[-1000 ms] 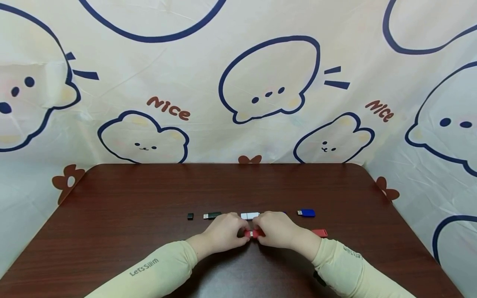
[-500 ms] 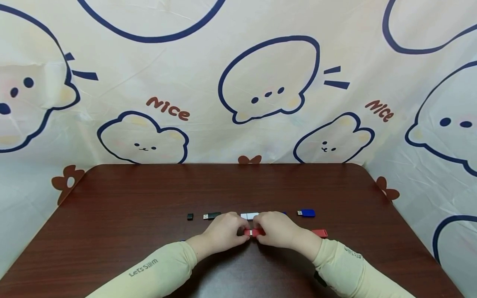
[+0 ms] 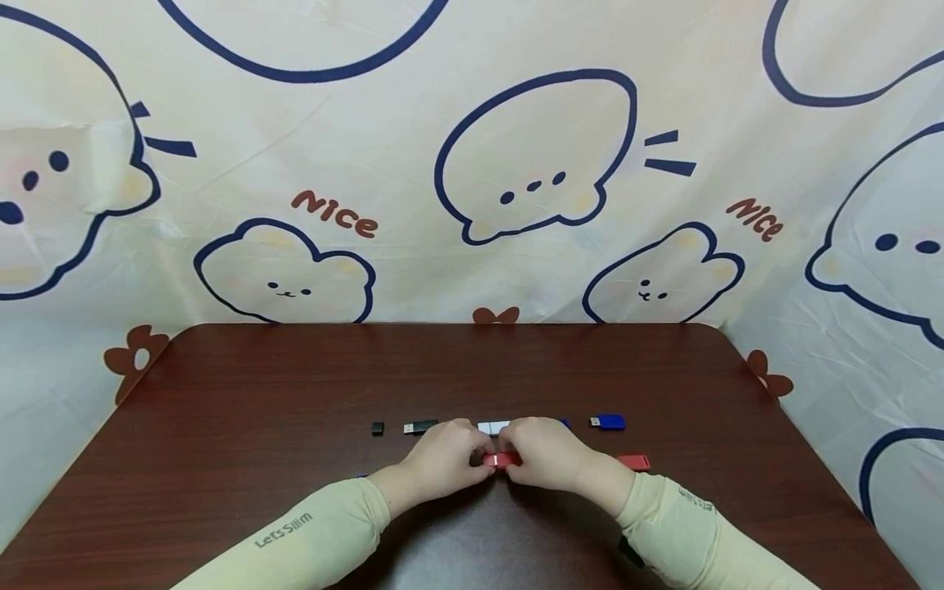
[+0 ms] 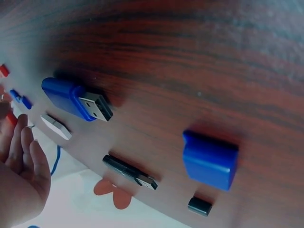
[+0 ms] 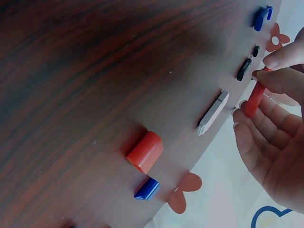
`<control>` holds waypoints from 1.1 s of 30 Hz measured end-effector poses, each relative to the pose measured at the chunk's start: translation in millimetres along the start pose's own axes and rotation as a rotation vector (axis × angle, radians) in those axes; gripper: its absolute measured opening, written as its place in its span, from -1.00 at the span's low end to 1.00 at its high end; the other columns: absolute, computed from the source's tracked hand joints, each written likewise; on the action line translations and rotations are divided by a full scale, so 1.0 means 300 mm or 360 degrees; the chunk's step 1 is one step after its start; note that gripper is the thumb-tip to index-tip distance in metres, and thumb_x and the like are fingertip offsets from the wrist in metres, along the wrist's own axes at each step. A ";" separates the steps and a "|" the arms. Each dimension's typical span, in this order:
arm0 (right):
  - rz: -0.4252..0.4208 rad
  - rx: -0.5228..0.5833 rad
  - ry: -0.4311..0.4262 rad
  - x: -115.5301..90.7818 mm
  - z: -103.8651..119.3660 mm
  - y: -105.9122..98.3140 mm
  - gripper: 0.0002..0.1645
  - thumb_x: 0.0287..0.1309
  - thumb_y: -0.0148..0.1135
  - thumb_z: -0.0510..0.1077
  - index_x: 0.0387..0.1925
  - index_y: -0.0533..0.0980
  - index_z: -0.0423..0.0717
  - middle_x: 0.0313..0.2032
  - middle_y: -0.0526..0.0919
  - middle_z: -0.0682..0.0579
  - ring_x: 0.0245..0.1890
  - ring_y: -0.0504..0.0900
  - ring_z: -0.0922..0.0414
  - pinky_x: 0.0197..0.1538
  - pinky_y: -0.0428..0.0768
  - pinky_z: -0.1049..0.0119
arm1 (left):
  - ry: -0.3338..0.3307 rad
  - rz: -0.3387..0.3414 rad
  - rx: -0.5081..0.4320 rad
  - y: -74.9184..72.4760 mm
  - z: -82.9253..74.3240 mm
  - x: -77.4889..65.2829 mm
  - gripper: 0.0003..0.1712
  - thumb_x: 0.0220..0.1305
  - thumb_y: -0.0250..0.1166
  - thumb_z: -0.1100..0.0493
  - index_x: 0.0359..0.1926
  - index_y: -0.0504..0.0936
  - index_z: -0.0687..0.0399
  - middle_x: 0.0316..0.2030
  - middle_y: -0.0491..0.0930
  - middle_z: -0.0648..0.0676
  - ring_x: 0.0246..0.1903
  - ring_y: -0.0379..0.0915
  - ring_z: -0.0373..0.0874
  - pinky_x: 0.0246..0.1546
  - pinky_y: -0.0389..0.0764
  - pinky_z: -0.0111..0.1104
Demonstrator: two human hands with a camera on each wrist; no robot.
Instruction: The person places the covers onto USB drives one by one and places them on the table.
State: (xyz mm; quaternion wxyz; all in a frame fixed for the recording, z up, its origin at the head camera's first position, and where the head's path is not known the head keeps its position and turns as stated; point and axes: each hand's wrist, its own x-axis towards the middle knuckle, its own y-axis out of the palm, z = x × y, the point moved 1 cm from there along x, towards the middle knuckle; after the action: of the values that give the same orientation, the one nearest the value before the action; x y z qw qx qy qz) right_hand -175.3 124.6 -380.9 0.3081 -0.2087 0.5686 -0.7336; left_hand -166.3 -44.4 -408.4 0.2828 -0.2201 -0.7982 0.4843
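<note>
Over the middle of the table in the head view, my left hand [image 3: 441, 460] and right hand [image 3: 555, 456] meet at a red USB flash drive [image 3: 506, 460]. Each hand pinches one end of it. A thin strip of silver connector shows between its two red parts; which part is the cap I cannot tell. The right wrist view shows the red drive [image 5: 254, 99] between fingertips. Just beyond the hands lies a white flash drive [image 3: 493, 428]. Behind my left hand is a black flash drive [image 3: 421, 427] with its connector bare.
A black cap [image 3: 378, 428] lies far left, and a blue flash drive [image 3: 609, 422] right. Another red piece [image 3: 634, 463] sits beyond my right wrist. The left wrist view has a blue drive [image 4: 66, 98] and a blue cap [image 4: 210, 161] near the left forearm.
The strip of connector between the two red parts has narrowed as they came closer together. Both hands keep nearly the same place and the other pieces lie still.
</note>
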 end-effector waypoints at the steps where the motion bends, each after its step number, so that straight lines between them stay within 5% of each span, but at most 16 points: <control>1: -0.0005 0.0000 -0.0001 0.000 -0.001 0.001 -0.85 -0.08 0.35 -0.15 -0.53 0.49 0.00 -0.64 0.39 0.22 -0.63 0.26 0.32 -0.53 0.28 0.48 | 0.0004 -0.0003 -0.0003 0.000 0.000 0.001 -0.96 0.00 0.39 0.17 -0.47 0.68 -0.02 -0.59 0.57 -0.16 -0.54 0.20 -0.37 -0.55 0.24 -0.58; 17: 0.0107 0.0398 0.0202 -0.003 -0.048 -0.003 -0.90 -0.02 0.36 -0.10 -0.45 0.59 -0.02 -0.63 0.50 0.24 -0.65 0.35 0.35 -0.54 0.34 0.47 | -0.0083 -0.0020 -0.0063 -0.005 0.006 0.004 -0.93 0.03 0.38 0.14 -0.41 0.68 -0.03 -0.52 0.64 -0.14 -0.46 0.37 -0.35 -0.42 0.41 -0.52; 27: 0.0085 0.0426 0.0192 -0.009 -0.045 -0.017 -0.91 -0.01 0.35 -0.12 -0.47 0.61 -0.04 -0.62 0.53 0.22 -0.65 0.36 0.36 -0.55 0.36 0.47 | -0.0189 0.0059 -0.0274 -0.008 0.010 0.009 -0.83 0.05 0.37 0.18 -0.27 0.65 0.06 -0.42 0.68 -0.06 -0.40 0.54 -0.34 -0.37 0.50 -0.51; 33: 0.0063 0.0422 0.0171 -0.013 -0.042 -0.014 -0.92 -0.01 0.35 -0.12 -0.45 0.62 -0.04 -0.63 0.52 0.24 -0.65 0.35 0.38 -0.54 0.36 0.49 | -0.0206 0.0062 -0.0262 -0.012 0.004 0.009 -0.89 0.05 0.37 0.17 -0.35 0.65 0.03 -0.45 0.67 -0.07 -0.41 0.53 -0.32 -0.38 0.48 -0.52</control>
State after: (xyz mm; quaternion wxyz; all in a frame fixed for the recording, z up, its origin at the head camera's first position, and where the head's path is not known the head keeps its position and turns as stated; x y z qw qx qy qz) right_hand -181.8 136.8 -380.0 0.3163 -0.1153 0.4863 -0.8063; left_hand -169.4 -45.3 -405.0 0.2023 -0.2263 -0.8474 0.4356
